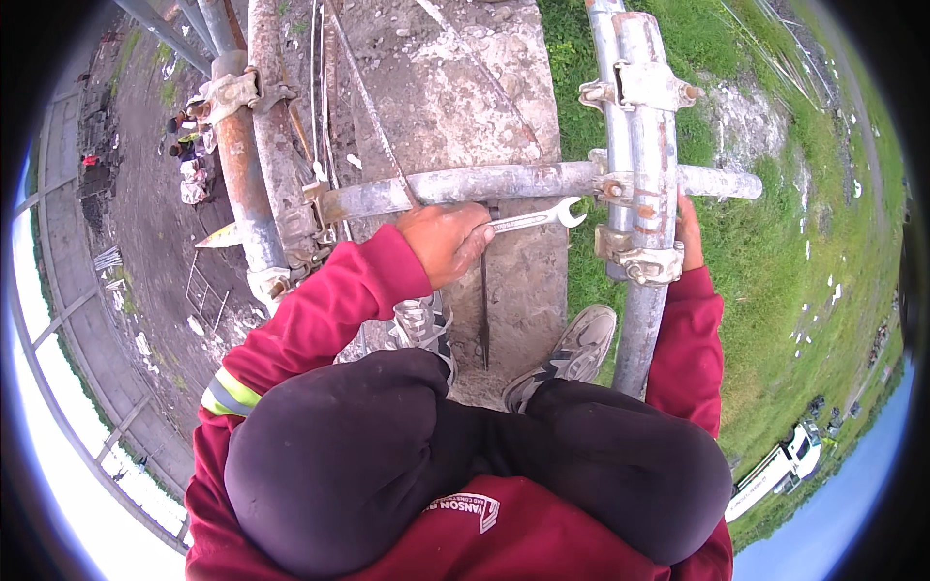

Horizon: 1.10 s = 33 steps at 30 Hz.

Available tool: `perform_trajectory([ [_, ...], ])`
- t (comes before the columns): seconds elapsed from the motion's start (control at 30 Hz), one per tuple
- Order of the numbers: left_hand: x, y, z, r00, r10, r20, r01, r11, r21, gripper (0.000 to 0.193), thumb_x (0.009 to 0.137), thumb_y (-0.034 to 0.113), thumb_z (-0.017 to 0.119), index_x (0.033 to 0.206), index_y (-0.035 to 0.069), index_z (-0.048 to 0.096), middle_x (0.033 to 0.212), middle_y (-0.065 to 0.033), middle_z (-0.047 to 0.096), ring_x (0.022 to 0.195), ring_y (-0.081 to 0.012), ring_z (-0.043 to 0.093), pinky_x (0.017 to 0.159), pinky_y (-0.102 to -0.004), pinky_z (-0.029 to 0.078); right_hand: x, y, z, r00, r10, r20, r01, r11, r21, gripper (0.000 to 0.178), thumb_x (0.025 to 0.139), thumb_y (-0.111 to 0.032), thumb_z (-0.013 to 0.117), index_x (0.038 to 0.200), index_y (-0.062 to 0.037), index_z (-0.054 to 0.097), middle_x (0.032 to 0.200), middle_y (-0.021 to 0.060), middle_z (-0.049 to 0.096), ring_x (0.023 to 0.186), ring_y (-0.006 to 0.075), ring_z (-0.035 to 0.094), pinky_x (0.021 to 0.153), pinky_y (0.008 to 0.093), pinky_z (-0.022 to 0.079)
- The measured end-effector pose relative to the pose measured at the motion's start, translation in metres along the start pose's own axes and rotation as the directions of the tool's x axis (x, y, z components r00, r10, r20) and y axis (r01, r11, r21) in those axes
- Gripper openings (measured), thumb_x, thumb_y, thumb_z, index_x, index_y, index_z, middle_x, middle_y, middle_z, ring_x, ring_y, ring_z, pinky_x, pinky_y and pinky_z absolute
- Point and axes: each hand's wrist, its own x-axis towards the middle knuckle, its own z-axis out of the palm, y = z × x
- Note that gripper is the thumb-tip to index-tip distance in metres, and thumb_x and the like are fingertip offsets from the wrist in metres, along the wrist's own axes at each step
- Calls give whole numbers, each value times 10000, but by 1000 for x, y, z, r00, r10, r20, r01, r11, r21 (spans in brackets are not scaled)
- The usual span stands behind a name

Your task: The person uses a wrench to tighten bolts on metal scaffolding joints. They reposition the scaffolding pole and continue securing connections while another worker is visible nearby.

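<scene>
My left hand (448, 242) is closed round a silver open-end wrench (531, 221), just below a horizontal scaffold tube (465, 184). The wrench's open jaw points right, toward the clamps, and appears apart from them. My right hand (689, 234) is at the right side of an upright scaffold tube (654, 145), beside a lower clamp (651, 265). The tube hides most of its fingers, so I cannot tell what they grip. Another clamp (644, 87) joins two upright tubes higher up.
My shoes (578, 351) are on a narrow, dirty concrete beam (528, 281). Rusty tubes with clamps (242, 165) stand at the left, and thin rods cross behind. Far below are grass (775, 281), people on bare ground (194, 179) and a white truck (790, 465).
</scene>
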Motion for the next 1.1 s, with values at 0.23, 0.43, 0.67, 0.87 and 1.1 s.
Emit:
perform_trajectory([
  [0.23, -20, -7, -5, 998, -63, 13, 64, 992, -111, 200, 955, 252, 471, 1000, 74, 550, 688, -193, 581, 676, -418, 588, 611, -496, 451, 8, 37, 19, 966, -137, -222, 152, 987, 53, 672, 910, -489, 443, 1277, 74, 453, 1194, 223, 580, 1021, 323, 614, 908, 446, 494],
  [0.43, -23, -21, -22, 985, -28, -173, -1, 987, -163, 183, 951, 239, 476, 1008, 77, 537, 669, -196, 582, 655, -427, 581, 589, -499, 445, 1, 54, 32, 946, -116, -303, 143, 987, 67, 652, 915, -475, 439, 1279, 66, 454, 1192, 220, 582, 1021, 324, 614, 909, 449, 493],
  [0.67, 13, 1, -1, 997, -28, 72, 41, 982, -182, 194, 971, 239, 440, 1038, 60, 469, 716, -219, 585, 687, -429, 576, 589, -499, 418, 3, 57, 13, 951, -74, -301, 126, 980, 157, 629, 922, -459, 435, 1282, 56, 456, 1189, 215, 584, 1021, 325, 613, 911, 453, 491],
  [0.87, 24, 12, 46, 990, -116, 80, 135, 944, -301, 198, 983, 250, 427, 990, 53, 450, 646, -204, 520, 620, -440, 536, 556, -498, 381, 13, 56, -9, 976, -52, -211, 99, 970, 221, 609, 928, -445, 431, 1284, 48, 457, 1186, 211, 587, 1021, 326, 612, 912, 456, 489],
  [1.1, 19, 21, 82, 972, -221, 81, 234, 881, -410, 289, 996, 339, 416, 1020, 54, 456, 620, -92, 489, 524, -227, 552, 507, -400, 409, 29, 54, -37, 997, -26, 66, -1, 928, 374, 587, 934, -429, 426, 1287, 39, 458, 1184, 207, 589, 1021, 328, 612, 913, 459, 487],
])
